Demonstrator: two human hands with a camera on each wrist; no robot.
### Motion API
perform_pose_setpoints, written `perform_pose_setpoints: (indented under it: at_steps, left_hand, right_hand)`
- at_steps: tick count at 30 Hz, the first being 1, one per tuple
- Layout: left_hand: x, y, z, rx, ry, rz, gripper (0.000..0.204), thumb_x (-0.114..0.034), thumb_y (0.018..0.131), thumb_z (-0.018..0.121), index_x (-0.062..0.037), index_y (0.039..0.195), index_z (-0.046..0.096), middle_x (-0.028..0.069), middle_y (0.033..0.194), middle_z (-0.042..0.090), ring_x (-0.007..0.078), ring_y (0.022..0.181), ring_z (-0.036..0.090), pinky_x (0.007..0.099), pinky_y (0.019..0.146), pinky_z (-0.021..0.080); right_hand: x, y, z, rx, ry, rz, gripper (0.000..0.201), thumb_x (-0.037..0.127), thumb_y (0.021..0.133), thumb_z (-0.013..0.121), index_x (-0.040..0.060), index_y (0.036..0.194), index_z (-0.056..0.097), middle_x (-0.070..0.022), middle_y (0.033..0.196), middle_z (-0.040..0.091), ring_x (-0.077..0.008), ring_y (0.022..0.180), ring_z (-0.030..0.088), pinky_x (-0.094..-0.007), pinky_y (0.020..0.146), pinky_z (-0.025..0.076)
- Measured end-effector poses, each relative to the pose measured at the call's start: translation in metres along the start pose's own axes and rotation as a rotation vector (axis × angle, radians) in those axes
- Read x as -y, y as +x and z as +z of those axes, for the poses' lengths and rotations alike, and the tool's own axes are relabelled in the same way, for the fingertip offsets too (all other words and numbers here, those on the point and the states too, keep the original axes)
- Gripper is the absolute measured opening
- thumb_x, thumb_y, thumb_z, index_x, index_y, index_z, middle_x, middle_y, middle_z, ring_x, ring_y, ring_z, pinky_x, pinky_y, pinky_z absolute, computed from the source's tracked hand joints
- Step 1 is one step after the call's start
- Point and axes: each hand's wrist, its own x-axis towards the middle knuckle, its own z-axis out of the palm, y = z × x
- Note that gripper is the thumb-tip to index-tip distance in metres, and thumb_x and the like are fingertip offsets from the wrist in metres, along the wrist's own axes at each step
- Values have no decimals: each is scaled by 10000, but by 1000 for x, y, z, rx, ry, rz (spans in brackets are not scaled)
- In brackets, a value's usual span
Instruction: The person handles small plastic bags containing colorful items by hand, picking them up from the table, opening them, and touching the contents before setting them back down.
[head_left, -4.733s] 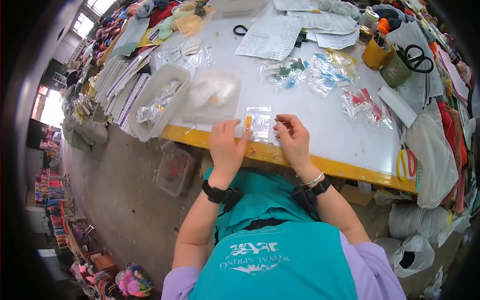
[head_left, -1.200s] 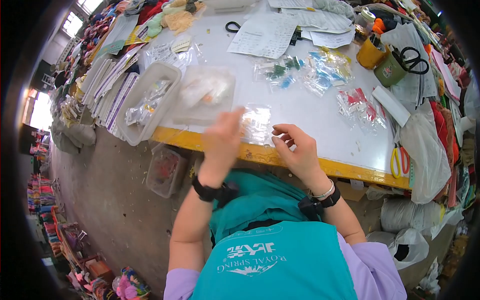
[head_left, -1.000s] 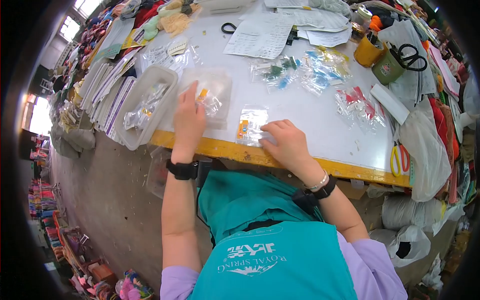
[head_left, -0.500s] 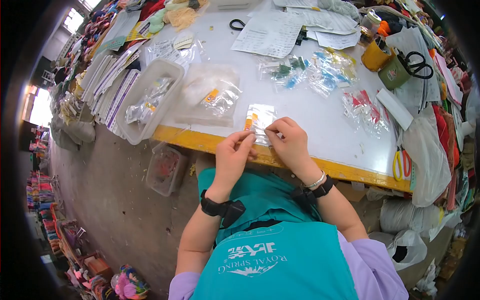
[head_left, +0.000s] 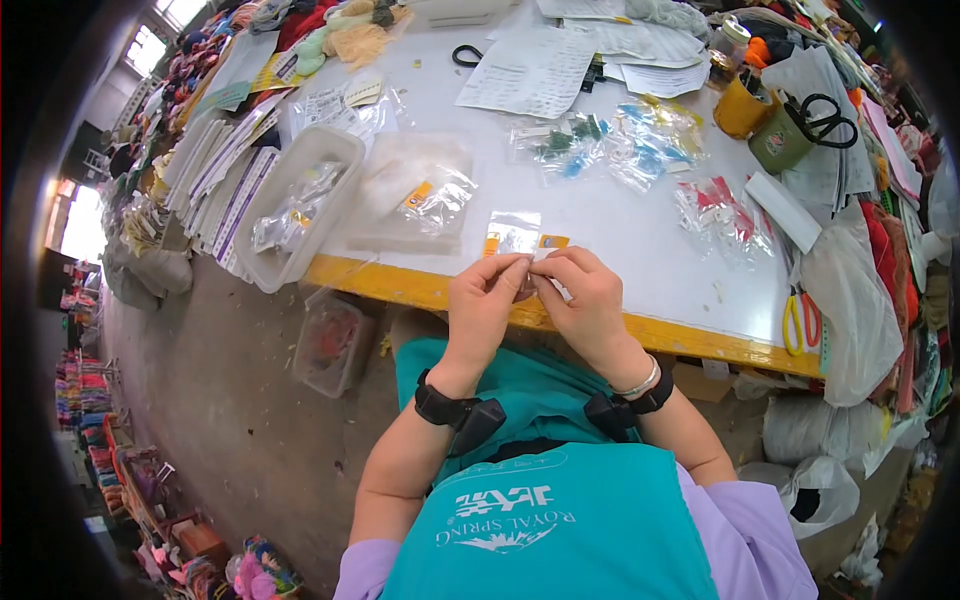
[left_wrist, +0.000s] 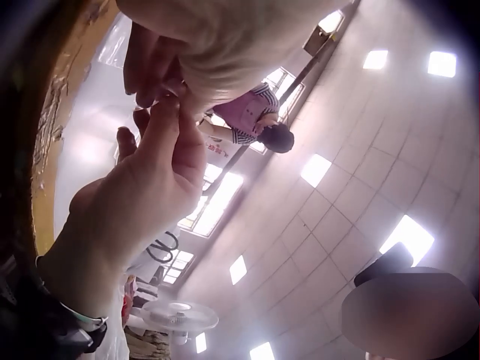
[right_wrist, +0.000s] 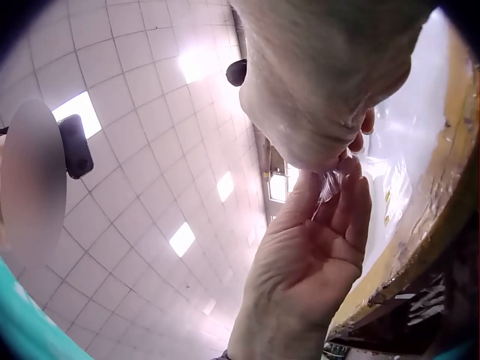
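Observation:
Both hands meet just over the table's front edge in the head view. My left hand (head_left: 482, 305) and my right hand (head_left: 582, 300) pinch a small clear plastic bag (right_wrist: 330, 184) between thumbs and fingertips; fingers hide most of it in the head view. Just beyond the fingertips, another clear bag (head_left: 515, 228) lies flat on the table, a yellow-orange label (head_left: 491, 244) at its left. A second yellow-orange label (head_left: 553, 241) shows right beside the right fingertips. To the left, a pile of clear bags (head_left: 415, 190) has one yellow-orange label on top.
An open plastic tub (head_left: 345, 165) of small packets stands at the left. Packets with blue and green contents (head_left: 640, 145) and red ones (head_left: 722, 210) lie right of centre. Scissors (head_left: 792, 320) hang at the front right edge. Printed sheets (head_left: 530, 75) lie at the back.
My left hand reached left over the bag pile, then came back to the middle. My right hand left the flat bag's edge, and both hands now pinch a small clear bag together.

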Motion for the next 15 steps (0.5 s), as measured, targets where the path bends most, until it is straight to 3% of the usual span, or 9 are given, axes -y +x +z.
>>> perform_pose_setpoints:
  at_steps: [2, 5, 8, 15]
  left_hand:
    - [-4, 1, -1, -4, -60, -48, 175, -134, 936, 654, 3, 1046, 668, 31, 947, 671, 99, 863, 644, 272, 789, 574]
    - [-15, -2, 2, -71, -97, -123, 173, -149, 932, 667, -10, 1035, 663, 31, 929, 666, 99, 842, 641, 260, 760, 561]
    - [4, 3, -9, -57, 49, -17, 161, -146, 932, 666, -9, 1016, 663, 38, 915, 667, 95, 809, 631, 238, 706, 533]
    - [-6, -1, -1, -7, -89, -116, 123, -111, 924, 662, -3, 984, 662, 21, 824, 652, 79, 708, 586, 210, 646, 486]
  right_hand:
    - [0, -1, -1, -11, 65, 55, 110, 53, 778, 697, 56, 888, 688, -94, 870, 675, -278, 792, 666, -351, 668, 540]
    - [0, -3, -3, -26, 87, 102, 106, 45, 780, 699, 52, 885, 687, -96, 870, 676, -277, 790, 667, -353, 670, 541]
    - [0, -3, -8, -17, 86, 97, 104, 45, 781, 700, 50, 885, 687, -97, 873, 678, -275, 790, 669, -352, 673, 541]
    - [0, -6, -9, 33, 83, 98, 104, 66, 785, 704, 49, 885, 685, -99, 882, 680, -275, 796, 669, -356, 677, 542]
